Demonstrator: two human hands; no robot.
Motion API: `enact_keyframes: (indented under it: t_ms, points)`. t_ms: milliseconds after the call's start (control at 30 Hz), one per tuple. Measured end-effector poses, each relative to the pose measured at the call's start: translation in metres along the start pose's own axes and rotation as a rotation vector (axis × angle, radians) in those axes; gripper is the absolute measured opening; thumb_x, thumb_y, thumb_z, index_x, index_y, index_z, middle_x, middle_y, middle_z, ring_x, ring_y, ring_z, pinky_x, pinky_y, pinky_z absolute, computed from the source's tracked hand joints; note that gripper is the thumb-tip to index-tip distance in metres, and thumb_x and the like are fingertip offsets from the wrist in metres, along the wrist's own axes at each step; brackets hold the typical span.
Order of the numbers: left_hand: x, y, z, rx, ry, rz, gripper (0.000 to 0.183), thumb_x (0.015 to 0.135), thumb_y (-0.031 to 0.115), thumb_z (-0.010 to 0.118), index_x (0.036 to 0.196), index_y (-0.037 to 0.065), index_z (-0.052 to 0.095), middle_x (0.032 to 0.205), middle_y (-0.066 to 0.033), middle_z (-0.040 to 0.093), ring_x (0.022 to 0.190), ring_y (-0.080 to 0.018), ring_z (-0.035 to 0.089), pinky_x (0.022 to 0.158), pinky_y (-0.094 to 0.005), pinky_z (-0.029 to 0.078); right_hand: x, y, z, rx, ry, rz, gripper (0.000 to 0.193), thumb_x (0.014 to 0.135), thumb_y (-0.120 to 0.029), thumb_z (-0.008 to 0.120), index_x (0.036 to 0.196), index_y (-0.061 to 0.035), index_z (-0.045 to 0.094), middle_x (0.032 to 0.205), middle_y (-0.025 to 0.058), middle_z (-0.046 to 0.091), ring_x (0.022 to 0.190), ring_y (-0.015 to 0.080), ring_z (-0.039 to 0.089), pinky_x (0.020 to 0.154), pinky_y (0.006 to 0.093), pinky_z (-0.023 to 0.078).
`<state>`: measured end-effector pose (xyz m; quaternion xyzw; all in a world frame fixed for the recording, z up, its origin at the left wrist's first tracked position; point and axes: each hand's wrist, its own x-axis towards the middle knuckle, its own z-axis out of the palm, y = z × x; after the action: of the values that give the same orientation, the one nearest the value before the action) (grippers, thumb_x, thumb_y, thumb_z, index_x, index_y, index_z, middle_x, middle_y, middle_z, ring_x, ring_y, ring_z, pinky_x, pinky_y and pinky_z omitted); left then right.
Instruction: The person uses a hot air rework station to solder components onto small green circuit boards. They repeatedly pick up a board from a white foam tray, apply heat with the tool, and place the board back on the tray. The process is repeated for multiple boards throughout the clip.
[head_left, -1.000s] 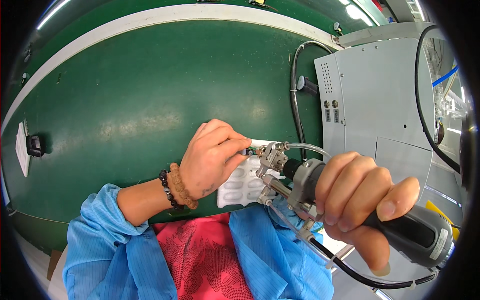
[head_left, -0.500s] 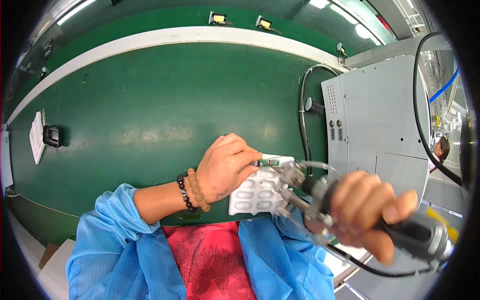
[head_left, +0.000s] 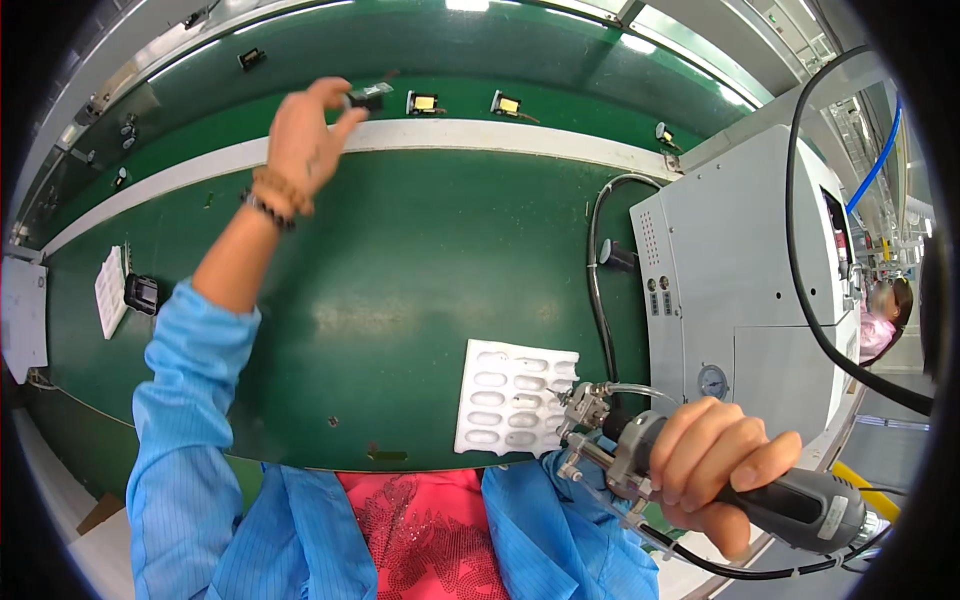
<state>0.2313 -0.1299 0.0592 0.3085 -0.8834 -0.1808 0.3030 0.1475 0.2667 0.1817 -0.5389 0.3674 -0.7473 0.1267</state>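
Observation:
Stretched out to the far left, my left hand point(head_left: 302, 145) is over the green strip behind the white rail. Its thumb and fingers pinch a small black part point(head_left: 366, 102) with something clear and shiny on it; finer detail is too blurred. My right hand point(head_left: 715, 470) is wrapped round the black handle of an electric screwdriver point(head_left: 800, 508) at the lower right. The screwdriver's metal tip, with a clear hose and clamps, points left to the edge of a white moulded tray point(head_left: 464, 415). Oval hollows fill this tray, which lies near the table's front edge.
Behind the white rail point(head_left: 450, 133) sit several small black parts with yellow faces, one being a yellow-faced part point(head_left: 424, 103). A grey machine point(head_left: 700, 260) with a black cable point(head_left: 592, 255) stands right. Far left are another white tray point(head_left: 111, 290) and a black holder point(head_left: 142, 293).
My left hand has gone from the white tray, where it held a small green circuit board, up and left to beyond the rail. The right hand and screwdriver have shifted slightly. The view has tilted.

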Motion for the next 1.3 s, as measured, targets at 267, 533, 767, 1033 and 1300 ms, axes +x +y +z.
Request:
enact_keyframes:
  t_ms: [267, 533, 767, 1033, 1300]
  points:
    - [0.052, -0.026, 0.081, -0.059, -0.361, 0.326, 0.037, 0.088, 0.017, 0.067, 0.122, 0.005, 0.062, 0.126, -0.0164, 0.063, 0.116, -0.036, 0.058, 0.102, -0.0422, 0.045, -0.003, 0.012, -0.003, 0.019, 0.02, -0.051, 0.046, 0.087, -0.034, 0.076, 0.096, -0.0056, 0.041, 0.062, 0.001, 0.054, 0.044, 0.0106, 0.053, 0.039, 0.023, 0.046]
    - [0.054, -0.005, 0.08, -0.211, -0.194, 0.134, 0.029, 0.088, 0.012, 0.069, 0.115, 0.003, 0.062, 0.108, -0.019, 0.07, 0.096, -0.0329, 0.069, 0.085, -0.0376, 0.053, -0.001, 0.012, -0.007, 0.022, -0.014, -0.035, 0.046, 0.087, -0.035, 0.075, 0.096, -0.0056, 0.041, 0.062, 0.0009, 0.053, 0.045, 0.0109, 0.053, 0.039, 0.0233, 0.046]
    - [-0.104, 0.115, 0.007, -0.563, -0.44, 0.406, 0.024, 0.082, 0.006, 0.074, 0.106, 0.001, 0.068, 0.098, -0.0164, 0.069, 0.089, -0.0323, 0.067, 0.079, -0.0379, 0.053, -0.003, 0.004, -0.008, -0.012, 0.021, -0.044, 0.05, 0.084, -0.041, 0.076, 0.1, -0.0065, 0.044, 0.064, 0.0002, 0.055, 0.048, 0.0095, 0.054, 0.042, 0.0213, 0.046]
    - [-0.184, 0.14, 0.02, -0.577, -0.448, 0.381, 0.027, 0.079, 0.007, 0.075, 0.105, 0.004, 0.068, 0.099, -0.0112, 0.069, 0.097, -0.0284, 0.063, 0.084, -0.0392, 0.049, -0.005, 0.003, -0.005, 0.004, 0.009, -0.031, 0.05, 0.085, -0.043, 0.074, 0.103, -0.0079, 0.045, 0.064, -0.0009, 0.054, 0.049, 0.0086, 0.054, 0.044, 0.0209, 0.048]
    - [-0.196, 0.13, 0.04, -0.658, -0.43, 0.33, 0.036, 0.073, 0.007, 0.081, 0.107, 0.004, 0.069, 0.104, -0.0102, 0.071, 0.104, -0.0284, 0.064, 0.089, -0.0395, 0.049, 0.003, 0.025, -0.002, -0.017, -0.053, -0.003, 0.053, 0.085, -0.046, 0.074, 0.105, -0.0069, 0.044, 0.065, -0.0001, 0.054, 0.048, 0.0101, 0.053, 0.042, 0.0229, 0.045]
